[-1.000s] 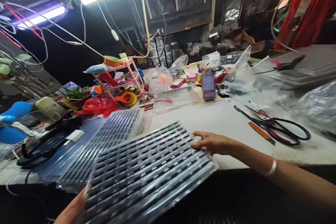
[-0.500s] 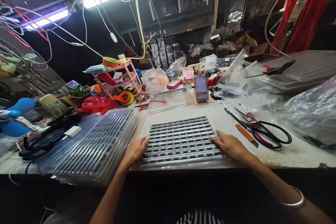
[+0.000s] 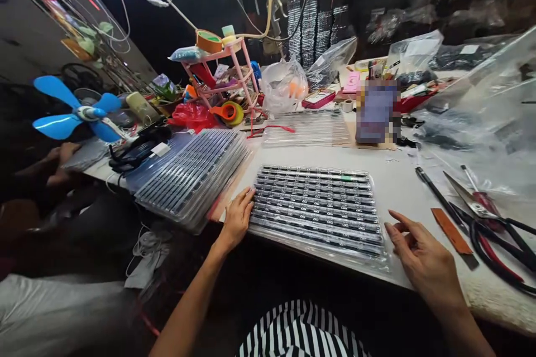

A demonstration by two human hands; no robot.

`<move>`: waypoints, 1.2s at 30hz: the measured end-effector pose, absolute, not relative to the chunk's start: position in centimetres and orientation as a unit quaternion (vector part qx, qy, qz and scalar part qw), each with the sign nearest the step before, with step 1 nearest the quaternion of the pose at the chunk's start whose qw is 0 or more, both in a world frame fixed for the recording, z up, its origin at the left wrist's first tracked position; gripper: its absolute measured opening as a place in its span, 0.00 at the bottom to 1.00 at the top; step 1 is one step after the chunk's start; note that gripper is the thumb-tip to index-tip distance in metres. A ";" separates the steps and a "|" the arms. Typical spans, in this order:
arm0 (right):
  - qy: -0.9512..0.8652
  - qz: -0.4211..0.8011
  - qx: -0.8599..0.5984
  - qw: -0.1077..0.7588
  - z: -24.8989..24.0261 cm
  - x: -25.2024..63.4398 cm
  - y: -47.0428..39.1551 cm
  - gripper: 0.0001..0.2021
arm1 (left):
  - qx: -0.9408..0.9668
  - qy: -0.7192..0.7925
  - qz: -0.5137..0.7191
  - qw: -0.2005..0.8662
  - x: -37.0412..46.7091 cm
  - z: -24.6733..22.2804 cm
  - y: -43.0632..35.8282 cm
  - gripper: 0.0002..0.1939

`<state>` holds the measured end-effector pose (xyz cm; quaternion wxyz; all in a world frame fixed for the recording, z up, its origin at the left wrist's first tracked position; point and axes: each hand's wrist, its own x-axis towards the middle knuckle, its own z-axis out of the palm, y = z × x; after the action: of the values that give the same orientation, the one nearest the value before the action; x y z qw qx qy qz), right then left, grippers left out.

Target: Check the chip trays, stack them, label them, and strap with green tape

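A clear plastic tray [image 3: 318, 209] filled with rows of dark strips lies at the table's front edge, a small green mark near its far right corner. At its left edge, my left hand [image 3: 238, 217] touches the plastic with outstretched fingertips. My right hand [image 3: 425, 254] hovers just off the right side, fingers apart and holding nothing. Left of the tray stands a stack of similar clear trays [image 3: 196, 170], the top one also showing dark strips.
Large black-handled scissors [image 3: 481, 212] and an orange-handled blade [image 3: 451, 231] lie at the right. Behind are an unfilled clear tray [image 3: 305, 127], a pixelated upright device [image 3: 376, 114] and a pink rack [image 3: 221, 78]. A blue fan [image 3: 86, 111] and another person's arm [image 3: 62, 159] are at far left.
My right hand has let go of the tray's right edge and moved away from it. My left hand stays at the left edge. The view has swung left and down.
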<state>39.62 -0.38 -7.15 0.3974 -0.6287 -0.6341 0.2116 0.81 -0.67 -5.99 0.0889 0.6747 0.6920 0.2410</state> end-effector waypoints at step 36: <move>-0.781 -0.005 -0.554 0.288 -7.2 37.3 -4.1 0.21 | 0.723 0.642 0.161 0.199 -2.8 -3.7 -4.0 0.23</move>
<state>37.26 -4.14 -7.19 0.2883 -0.5542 -0.7808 -0.0046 -2.81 -4.01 -3.67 0.1993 0.7230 0.6416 0.1607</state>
